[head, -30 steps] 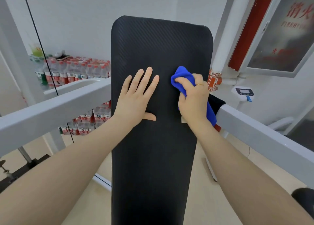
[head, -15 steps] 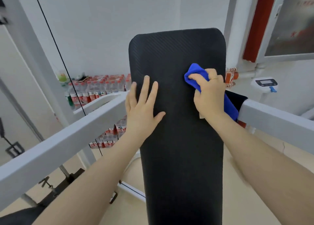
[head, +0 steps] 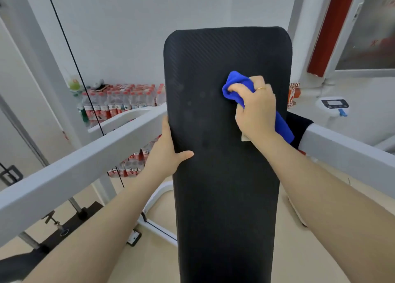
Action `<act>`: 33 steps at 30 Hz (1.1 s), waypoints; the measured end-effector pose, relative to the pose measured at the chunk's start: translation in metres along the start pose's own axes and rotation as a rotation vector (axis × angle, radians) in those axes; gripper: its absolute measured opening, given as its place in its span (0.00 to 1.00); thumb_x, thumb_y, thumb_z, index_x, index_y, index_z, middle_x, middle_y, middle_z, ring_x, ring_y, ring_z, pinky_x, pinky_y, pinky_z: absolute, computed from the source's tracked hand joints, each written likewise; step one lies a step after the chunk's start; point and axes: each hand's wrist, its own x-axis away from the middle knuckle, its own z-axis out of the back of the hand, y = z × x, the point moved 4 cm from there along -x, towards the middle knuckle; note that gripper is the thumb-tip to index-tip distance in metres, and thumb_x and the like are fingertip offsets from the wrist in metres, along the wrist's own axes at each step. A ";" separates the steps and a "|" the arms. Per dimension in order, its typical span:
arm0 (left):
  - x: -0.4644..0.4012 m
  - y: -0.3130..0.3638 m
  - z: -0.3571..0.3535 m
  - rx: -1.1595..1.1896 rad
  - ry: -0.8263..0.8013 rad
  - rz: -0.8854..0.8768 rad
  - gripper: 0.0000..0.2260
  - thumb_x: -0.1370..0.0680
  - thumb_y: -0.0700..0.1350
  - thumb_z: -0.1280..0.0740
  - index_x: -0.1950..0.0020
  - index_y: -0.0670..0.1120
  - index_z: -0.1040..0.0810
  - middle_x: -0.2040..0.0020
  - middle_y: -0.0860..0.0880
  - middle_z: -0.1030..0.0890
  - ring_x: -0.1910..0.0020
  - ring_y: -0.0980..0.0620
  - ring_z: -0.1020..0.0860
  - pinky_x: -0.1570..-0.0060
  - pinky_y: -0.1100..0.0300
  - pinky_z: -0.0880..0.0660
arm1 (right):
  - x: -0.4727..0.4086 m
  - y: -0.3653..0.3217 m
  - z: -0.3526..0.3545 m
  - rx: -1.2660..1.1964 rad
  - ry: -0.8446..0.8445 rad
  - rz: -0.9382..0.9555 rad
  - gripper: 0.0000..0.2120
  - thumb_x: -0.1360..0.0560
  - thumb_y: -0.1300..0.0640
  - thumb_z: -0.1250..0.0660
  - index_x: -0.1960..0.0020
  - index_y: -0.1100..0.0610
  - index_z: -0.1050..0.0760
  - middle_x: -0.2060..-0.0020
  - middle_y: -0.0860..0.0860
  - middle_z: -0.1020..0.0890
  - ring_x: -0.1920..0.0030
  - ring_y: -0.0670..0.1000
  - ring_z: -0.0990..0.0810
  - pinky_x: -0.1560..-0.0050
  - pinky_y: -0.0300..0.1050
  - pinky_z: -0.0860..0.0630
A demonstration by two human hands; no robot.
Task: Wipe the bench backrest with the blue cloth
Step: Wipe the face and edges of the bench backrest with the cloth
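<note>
The danger here is a patchy job: the bunched bright blue cloth (head: 237,88) meets the tall black ribbed bench backrest (head: 226,154) with only a small wad, so wide strips could be missed, and its loose tail trails off the pad's right edge toward the grey frame bar (head: 350,152), where it might snag. The right hand (head: 256,109) curls tightly round the cloth, pressing it on the upper right of the pad. The cloth sits under and ahead of those knuckles. The left hand (head: 168,150) clamps the pad's left edge, thumb across the front; its fingers are probably wrapped behind, out of sight.
</note>
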 end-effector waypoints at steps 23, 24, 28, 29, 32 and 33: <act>-0.007 -0.019 0.013 0.201 -0.107 -0.016 0.42 0.27 0.41 0.29 0.24 0.58 0.54 0.31 0.48 0.29 0.32 0.50 0.30 0.40 0.54 0.30 | 0.060 -0.054 -0.034 0.137 -0.247 0.650 0.21 0.37 0.67 0.31 0.47 0.53 0.19 0.53 0.58 0.21 0.67 0.56 0.29 0.67 0.45 0.35; -0.007 -0.018 0.013 0.189 -0.112 -0.028 0.42 0.27 0.41 0.30 0.24 0.58 0.54 0.31 0.49 0.29 0.32 0.50 0.31 0.40 0.54 0.30 | 0.050 -0.056 -0.031 0.168 -0.257 0.696 0.20 0.37 0.67 0.31 0.48 0.53 0.19 0.53 0.58 0.21 0.67 0.56 0.28 0.67 0.45 0.35; -0.004 -0.015 0.013 0.147 -0.124 -0.057 0.41 0.26 0.43 0.31 0.24 0.57 0.56 0.29 0.50 0.32 0.31 0.48 0.32 0.36 0.51 0.32 | -0.010 -0.055 -0.019 0.109 -0.075 0.392 0.17 0.34 0.66 0.32 0.47 0.54 0.20 0.52 0.59 0.22 0.65 0.59 0.27 0.66 0.47 0.32; -0.004 -0.015 0.013 0.144 -0.125 -0.057 0.41 0.26 0.43 0.31 0.24 0.57 0.56 0.28 0.50 0.33 0.31 0.48 0.32 0.36 0.50 0.32 | -0.019 -0.056 -0.019 0.056 -0.024 0.294 0.17 0.34 0.66 0.32 0.47 0.55 0.20 0.51 0.59 0.22 0.64 0.59 0.26 0.65 0.49 0.29; -0.005 -0.018 0.012 0.149 -0.115 -0.051 0.41 0.26 0.44 0.31 0.24 0.57 0.57 0.28 0.49 0.33 0.31 0.48 0.32 0.37 0.52 0.32 | -0.005 -0.066 -0.029 0.009 0.039 0.218 0.17 0.33 0.67 0.33 0.47 0.56 0.20 0.51 0.60 0.23 0.64 0.59 0.27 0.63 0.50 0.28; -0.006 -0.019 0.012 0.154 -0.104 -0.055 0.42 0.27 0.43 0.30 0.24 0.57 0.57 0.29 0.49 0.32 0.32 0.49 0.31 0.38 0.55 0.31 | 0.008 -0.070 -0.035 0.006 0.016 0.257 0.16 0.33 0.67 0.33 0.47 0.56 0.20 0.51 0.60 0.23 0.64 0.59 0.27 0.63 0.49 0.29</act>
